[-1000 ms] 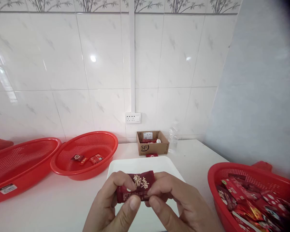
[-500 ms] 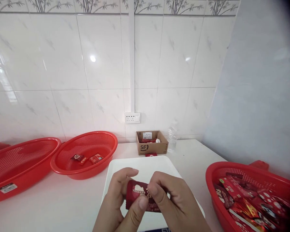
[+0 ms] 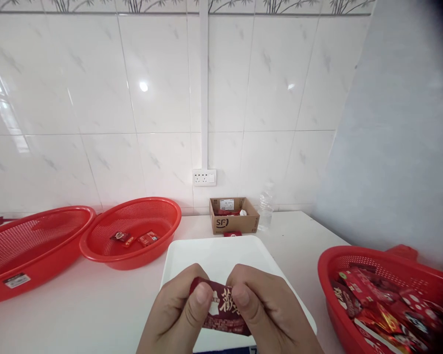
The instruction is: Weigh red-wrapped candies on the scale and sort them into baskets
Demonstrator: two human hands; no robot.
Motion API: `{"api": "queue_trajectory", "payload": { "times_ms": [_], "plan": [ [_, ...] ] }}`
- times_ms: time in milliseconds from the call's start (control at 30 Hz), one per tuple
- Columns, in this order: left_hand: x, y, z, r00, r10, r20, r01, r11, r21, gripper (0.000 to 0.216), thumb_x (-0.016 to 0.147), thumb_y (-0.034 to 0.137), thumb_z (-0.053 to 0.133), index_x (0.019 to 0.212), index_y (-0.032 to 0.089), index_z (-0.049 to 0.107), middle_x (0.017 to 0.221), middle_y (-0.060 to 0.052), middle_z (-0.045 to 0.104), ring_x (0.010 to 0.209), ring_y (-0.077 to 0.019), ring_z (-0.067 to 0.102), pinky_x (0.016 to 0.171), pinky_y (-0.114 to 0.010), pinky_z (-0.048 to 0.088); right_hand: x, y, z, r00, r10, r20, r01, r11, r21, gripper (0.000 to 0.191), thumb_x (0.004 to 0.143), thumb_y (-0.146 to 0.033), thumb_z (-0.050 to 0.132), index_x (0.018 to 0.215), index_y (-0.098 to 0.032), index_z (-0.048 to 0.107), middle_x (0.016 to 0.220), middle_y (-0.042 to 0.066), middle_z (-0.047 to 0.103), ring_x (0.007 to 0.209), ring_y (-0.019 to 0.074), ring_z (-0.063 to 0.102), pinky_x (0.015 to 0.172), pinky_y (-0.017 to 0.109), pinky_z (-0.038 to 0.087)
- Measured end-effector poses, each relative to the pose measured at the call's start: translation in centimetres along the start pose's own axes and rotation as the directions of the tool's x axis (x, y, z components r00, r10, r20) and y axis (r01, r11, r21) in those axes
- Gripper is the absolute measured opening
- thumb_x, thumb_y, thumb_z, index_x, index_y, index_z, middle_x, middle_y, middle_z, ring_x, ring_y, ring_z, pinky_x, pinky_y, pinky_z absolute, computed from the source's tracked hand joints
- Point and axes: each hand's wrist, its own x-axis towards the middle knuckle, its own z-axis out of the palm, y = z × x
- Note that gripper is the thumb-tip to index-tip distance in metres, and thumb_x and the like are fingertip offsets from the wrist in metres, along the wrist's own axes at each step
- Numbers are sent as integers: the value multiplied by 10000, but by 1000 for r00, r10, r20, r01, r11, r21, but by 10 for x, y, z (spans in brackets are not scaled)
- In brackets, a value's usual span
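Observation:
A small dark red sweet packet (image 3: 221,307) with white and gold printing is pinched between both my hands low in the middle of the view. My left hand (image 3: 177,314) grips its left end with thumb and fingers closed. My right hand (image 3: 269,314) grips its right end the same way. The packet is held just above a white rectangular tray (image 3: 214,253) on the white counter.
A round red basket (image 3: 133,236) with three small packets sits left of the tray; a larger red basket (image 3: 29,246) lies further left. A red basket (image 3: 387,295) full of red packets stands at the right. A small cardboard box (image 3: 233,216) and a clear bottle (image 3: 265,211) stand by the wall.
Both hands have turned the packet over between the fingers and shifted it slightly lower; both thumbs now pinch it from the front near its top edge.

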Motion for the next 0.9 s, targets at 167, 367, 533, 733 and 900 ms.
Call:
{"api": "queue_trajectory", "payload": {
  "times_ms": [167, 367, 533, 733, 900],
  "plan": [
    [-1, 1, 2, 992, -15, -123, 0, 993, -117, 514, 803, 662, 578, 610, 189, 523, 592, 20, 420, 587, -141, 379, 553, -245, 356, -1, -3, -1, 994, 104, 14, -104, 993, 53, 398, 976, -437, 413, 656, -206, 472, 565, -55, 417, 512, 100, 390, 501, 220, 318],
    [0, 3, 6, 980, -19, -196, -22, 979, -204, 335, 821, 540, 649, 770, 209, 653, 705, 1, 590, 682, -165, 510, 638, -237, 444, -1, -4, 0, 976, 169, -141, -162, 985, 61, 390, 968, -437, 443, 660, -204, 494, 569, -52, 436, 527, 102, 386, 485, 214, 314],
    [4, 2, -1, 977, 125, -172, -135, 990, -49, 256, 890, 431, 617, 755, 214, 634, 679, 18, 578, 656, -126, 498, 613, -185, 444, 0, -1, -1, 978, 119, -172, -105, 990, 88, 307, 948, -414, 499, 732, -216, 591, 610, -36, 537, 552, 112, 483, 506, 206, 394],
    [3, 1, -4, 973, 195, -120, -192, 981, 31, 213, 932, 358, 572, 782, 220, 637, 701, 20, 604, 669, -122, 538, 620, -186, 472, 1, 2, -4, 989, 8, -149, 10, 992, 125, 73, 892, -312, 623, 872, -259, 669, 793, -10, 668, 698, 135, 617, 627, 231, 521],
    [1, 3, -1, 975, 162, -155, -162, 987, 8, 171, 894, 372, 625, 798, 238, 666, 736, 15, 644, 714, -133, 583, 661, -198, 494, 1, 6, -2, 986, -76, -151, 86, 994, 60, 96, 906, -205, 603, 864, -263, 667, 796, -26, 669, 731, 108, 635, 637, 183, 532]
  ]
}}
